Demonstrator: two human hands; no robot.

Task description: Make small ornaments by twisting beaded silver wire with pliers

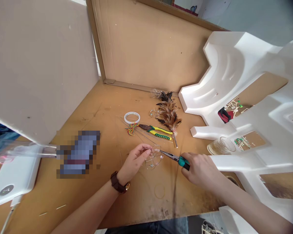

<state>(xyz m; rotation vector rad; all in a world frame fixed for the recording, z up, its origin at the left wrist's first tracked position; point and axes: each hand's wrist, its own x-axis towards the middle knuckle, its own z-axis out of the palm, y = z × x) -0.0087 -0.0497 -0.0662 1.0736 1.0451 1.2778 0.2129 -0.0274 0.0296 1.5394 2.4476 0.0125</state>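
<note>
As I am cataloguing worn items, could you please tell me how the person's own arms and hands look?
Both the left hand and the right hand are ungloved, and no sleeve shows on either forearm. The left wrist wears a broad dark brown band with a gold-coloured metal part, probably a watch; the right wrist shows nothing worn.

Your left hand (134, 159) and right hand (201, 167) are both closed, angled in toward each other with a gap between.
Your left forearm (90, 203) slants up from the bottom edge, and the thumb (145, 156) and index finger (141, 147) come together in a pinch. Your right forearm (249, 203) reaches in from the lower right corner, that hand curled into a fist-like grip with its back turned up. Your right fingertips are mostly tucked under, so their exact curl is hard to judge.
</note>
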